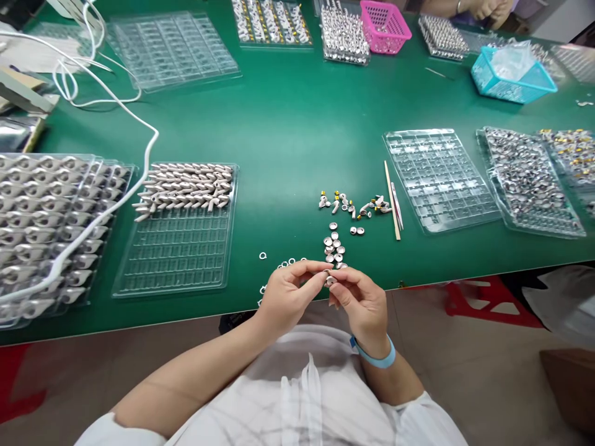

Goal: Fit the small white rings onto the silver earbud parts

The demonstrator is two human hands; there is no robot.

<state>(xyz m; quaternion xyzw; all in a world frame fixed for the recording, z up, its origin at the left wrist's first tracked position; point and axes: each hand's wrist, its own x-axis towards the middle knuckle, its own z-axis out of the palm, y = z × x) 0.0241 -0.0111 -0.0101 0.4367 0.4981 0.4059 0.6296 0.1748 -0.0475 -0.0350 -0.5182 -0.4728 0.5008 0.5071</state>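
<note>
A small round silver cap [330, 281] is pinched between my two hands at the table's front edge. My left hand [290, 291] is closed, thumb and forefinger on the cap's left side. From the right, my right hand [365, 303] grips the same piece, with a blue band at the wrist. Just beyond my fingertips lies a cluster of round metal caps [334, 241]. White rings [291, 261] are scattered by my left hand, partly hidden behind it. Farther back are small white stemmed parts with yellow bits [353, 207].
Wooden stick [392, 201] and tweezers [397, 207] lie right of the parts. A clear tray [441, 179] stands beyond them, a half-filled tray [176, 248] at left. A white cable [149, 155] crosses the left side. Baskets, pink [385, 28] and blue [511, 83], stand farther back, near another person's hands [486, 9].
</note>
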